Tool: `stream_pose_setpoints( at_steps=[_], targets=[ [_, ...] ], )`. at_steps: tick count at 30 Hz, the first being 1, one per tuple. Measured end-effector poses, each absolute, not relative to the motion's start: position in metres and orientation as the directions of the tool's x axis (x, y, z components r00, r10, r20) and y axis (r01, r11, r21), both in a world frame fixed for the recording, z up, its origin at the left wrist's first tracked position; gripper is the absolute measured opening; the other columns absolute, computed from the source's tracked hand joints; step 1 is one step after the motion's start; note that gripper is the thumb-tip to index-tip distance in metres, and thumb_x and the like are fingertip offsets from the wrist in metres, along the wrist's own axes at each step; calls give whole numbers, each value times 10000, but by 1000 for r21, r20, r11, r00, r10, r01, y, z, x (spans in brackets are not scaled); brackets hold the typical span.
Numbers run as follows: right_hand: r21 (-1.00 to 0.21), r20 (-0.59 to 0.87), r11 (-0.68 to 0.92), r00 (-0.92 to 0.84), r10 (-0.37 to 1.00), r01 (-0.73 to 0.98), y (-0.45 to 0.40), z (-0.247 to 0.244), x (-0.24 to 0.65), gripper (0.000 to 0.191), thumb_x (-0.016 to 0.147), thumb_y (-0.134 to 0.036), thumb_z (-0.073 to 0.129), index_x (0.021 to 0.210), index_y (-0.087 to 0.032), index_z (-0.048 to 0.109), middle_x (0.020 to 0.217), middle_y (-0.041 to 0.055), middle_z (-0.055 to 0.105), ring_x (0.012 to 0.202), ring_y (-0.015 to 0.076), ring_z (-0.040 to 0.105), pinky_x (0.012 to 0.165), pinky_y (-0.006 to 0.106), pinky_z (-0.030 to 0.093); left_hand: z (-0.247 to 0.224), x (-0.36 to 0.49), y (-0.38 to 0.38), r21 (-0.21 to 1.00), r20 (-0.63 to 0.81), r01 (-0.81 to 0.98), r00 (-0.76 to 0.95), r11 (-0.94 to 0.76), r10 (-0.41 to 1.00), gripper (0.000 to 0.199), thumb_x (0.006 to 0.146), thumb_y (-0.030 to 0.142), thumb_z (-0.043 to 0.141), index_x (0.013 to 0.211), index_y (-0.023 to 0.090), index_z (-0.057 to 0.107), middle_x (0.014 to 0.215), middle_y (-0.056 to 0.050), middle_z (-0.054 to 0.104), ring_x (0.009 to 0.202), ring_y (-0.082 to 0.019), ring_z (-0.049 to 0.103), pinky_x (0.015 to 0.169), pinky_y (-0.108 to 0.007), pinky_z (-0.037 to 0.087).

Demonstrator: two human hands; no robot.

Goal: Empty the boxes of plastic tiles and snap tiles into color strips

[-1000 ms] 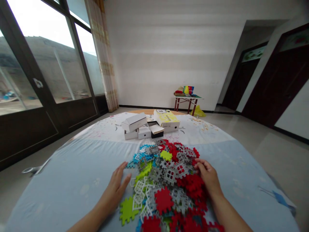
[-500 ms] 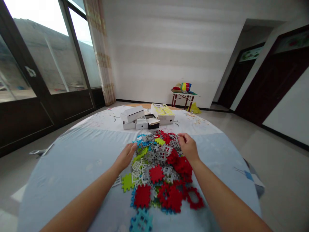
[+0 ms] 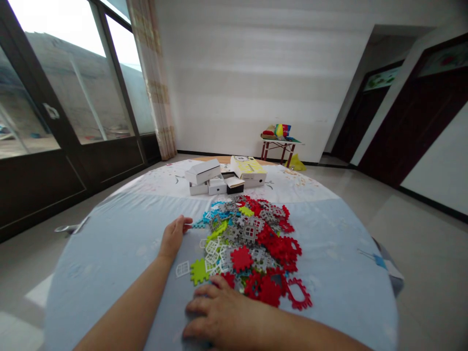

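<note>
A loose pile of flat toothed pieces (image 3: 252, 234) in red, grey, blue, green and white is spread on a cloth-covered bench (image 3: 340, 263), to the right of the left fingers and beyond the right ones. The left hand (image 3: 173, 239) is placed beside the far part of the pile; its fingers are bent and held close together, their tips set at the end of a blue piece (image 3: 199, 225). Whether this piece is gripped or only touched cannot be told. The right hand (image 3: 224, 314) is laid palm down at the near end of the pile, its fingers spread apart and pointed leftward; what is under the palm is mostly hidden. Just beyond the right fingertips, a green piece (image 3: 199, 271) is seen, with a white window-shaped piece (image 3: 183, 269) to its left, on the near side of the left fingers. A red square piece (image 3: 241, 259) is seen beyond and to the right of the right fingertips; a red ring (image 3: 307, 298) is located well to their right. Well beyond all the fingers, a stacked white box (image 3: 204, 171), a black box (image 3: 235, 189) and a yellow-and-white box (image 3: 248, 170) are grouped.
</note>
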State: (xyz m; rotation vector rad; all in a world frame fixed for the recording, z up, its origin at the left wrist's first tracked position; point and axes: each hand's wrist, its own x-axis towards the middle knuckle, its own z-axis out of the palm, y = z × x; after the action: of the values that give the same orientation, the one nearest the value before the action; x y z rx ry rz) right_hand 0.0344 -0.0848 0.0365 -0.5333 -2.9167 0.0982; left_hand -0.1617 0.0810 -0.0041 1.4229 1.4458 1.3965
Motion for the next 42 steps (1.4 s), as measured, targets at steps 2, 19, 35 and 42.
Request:
stream_pose_setpoints(
  at_steps=[2, 19, 35, 42],
  targets=[
    [-92, 137, 912, -902, 409, 399, -81, 36, 41, 391, 817, -542, 465, 1074, -262, 557, 1192, 34, 551, 1196, 259, 383, 1004, 510, 238, -5, -161, 81, 956, 210, 243, -181, -163, 961, 592, 752, 638, 371, 776, 116, 648, 775, -109, 687, 696, -208, 637, 672, -341, 494],
    [-90, 408, 627, -545, 732, 774, -6, 60, 89, 293, 835, -357, 528, 1105, -265, 594, 1196, 62, 559, 1216, 246, 368, 1048, 489, 156, -7, -158, 77, 913, 263, 353, -130, -203, 956, 610, 762, 642, 337, 795, 123, 655, 782, -105, 685, 713, -221, 632, 688, -354, 479],
    [-443, 318, 166, -19, 948, 881, -5, 26, 203, 723, 702, -635, 551, 1282, -210, 472, 1398, 124, 369, 1281, 294, 332, 1048, 470, 246, -2, -143, 66, 792, 345, 523, 43, -316, 938, 444, 819, 532, 346, 878, 210, 647, 920, -52, 651, 913, -220, 580, 890, -354, 426],
    [-572, 298, 64, 134, 945, 817, 26, -4, 212, 732, 755, -643, 467, 1299, -154, 442, 1379, 152, 393, 1287, 281, 339, 1055, 462, 258, -6, -146, 69, 759, 327, 576, 65, -303, 943, 476, 828, 535, 311, 926, 204, 639, 942, -54, 657, 859, -210, 608, 813, -335, 472]
  ],
)
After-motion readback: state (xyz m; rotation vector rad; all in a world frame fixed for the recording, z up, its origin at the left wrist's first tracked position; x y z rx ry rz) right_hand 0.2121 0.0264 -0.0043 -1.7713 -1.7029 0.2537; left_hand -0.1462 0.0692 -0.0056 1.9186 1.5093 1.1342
